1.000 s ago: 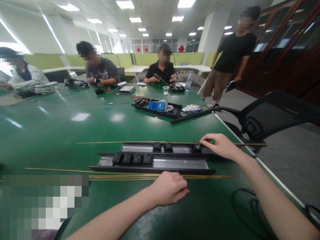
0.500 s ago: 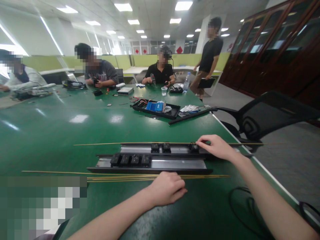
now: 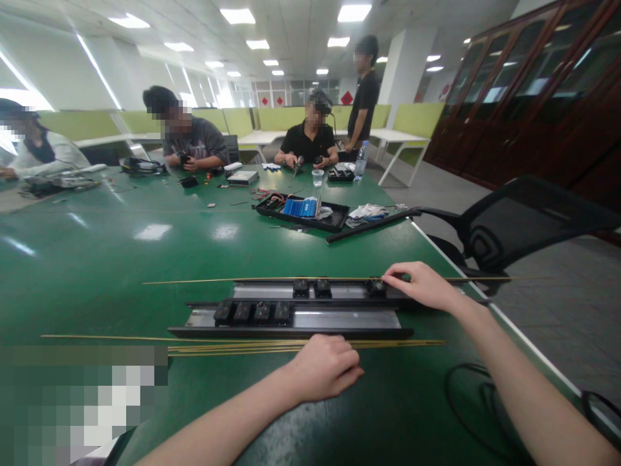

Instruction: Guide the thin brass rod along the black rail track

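Two long black-and-silver rails lie side by side on the green table [image 3: 121,259]. The near rail [image 3: 339,319] carries several black socket modules [image 3: 252,312]. The far rail [image 3: 272,291] carries three, two of them [image 3: 311,288] close together. My right hand [image 3: 422,285] rests on the far rail's right part, fingertips closed on the third black module [image 3: 376,288]. My left hand [image 3: 327,366] lies curled in a loose fist on the table, over a bundle of thin brass rods [image 3: 233,347]. Another brass rod [image 3: 194,281] lies beyond the rails.
A black tray [image 3: 334,223] with a blue part, wires and a cloth sits mid-table beside a black bar [image 3: 369,225]. Three people sit at the far side, one stands behind. A black office chair [image 3: 514,223] stands at the right edge. A black cable [image 3: 466,401] loops near my right arm.
The standing person has walked left, behind the far end of the table. My hands have stayed where they were on the rail and rods.
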Demonstrator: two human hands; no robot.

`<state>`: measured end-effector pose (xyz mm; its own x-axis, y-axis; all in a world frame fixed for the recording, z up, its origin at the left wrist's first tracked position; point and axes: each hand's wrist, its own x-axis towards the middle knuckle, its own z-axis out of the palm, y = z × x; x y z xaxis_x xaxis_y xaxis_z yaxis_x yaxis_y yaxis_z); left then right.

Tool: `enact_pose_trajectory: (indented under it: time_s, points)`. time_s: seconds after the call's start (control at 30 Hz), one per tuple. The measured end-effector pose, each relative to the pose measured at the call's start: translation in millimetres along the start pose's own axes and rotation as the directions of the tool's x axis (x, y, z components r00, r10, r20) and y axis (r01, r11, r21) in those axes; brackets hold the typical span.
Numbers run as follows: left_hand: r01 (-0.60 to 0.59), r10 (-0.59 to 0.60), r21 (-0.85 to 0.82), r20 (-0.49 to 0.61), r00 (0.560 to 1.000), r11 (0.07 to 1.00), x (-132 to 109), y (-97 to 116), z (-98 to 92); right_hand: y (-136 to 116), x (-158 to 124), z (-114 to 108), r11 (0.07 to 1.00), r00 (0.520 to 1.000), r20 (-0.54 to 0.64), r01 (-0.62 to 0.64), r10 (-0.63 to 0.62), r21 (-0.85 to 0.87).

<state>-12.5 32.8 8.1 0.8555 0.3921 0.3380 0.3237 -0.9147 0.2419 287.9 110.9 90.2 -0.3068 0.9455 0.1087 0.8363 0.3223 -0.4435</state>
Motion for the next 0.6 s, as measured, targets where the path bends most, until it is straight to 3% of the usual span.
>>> enact_pose_trajectory:
  time_s: [0.6]
  points:
    - [-0.005,0.005,0.001,0.001,1.000,1.000,0.7,0.2,-0.5,12.9,-8.0,-16.2,0.997,0.996,0.044,-0.079,0.078,0.022]
